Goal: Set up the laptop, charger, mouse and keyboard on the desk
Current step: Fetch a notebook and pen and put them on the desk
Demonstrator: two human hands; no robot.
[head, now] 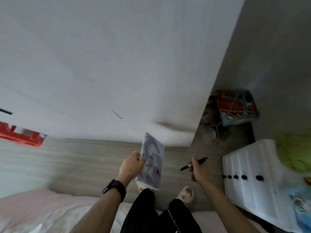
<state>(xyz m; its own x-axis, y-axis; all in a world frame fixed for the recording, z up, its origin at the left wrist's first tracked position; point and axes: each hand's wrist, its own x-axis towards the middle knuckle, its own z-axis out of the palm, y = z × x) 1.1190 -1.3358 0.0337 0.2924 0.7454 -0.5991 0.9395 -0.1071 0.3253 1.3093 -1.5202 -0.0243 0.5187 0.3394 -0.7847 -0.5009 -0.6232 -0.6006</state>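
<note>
The person wore a black smartwatch (114, 189) on the wrist just behind the left hand (131, 165), bare forearms (101, 212), black trousers (148, 214) with a thin white cord (173, 221) down one leg, and cream clogs (185, 194) with brown charms below both grips.

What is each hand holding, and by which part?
The left hand holds a notebook by its left long edge. The right hand pinches a pen near its middle.
</note>
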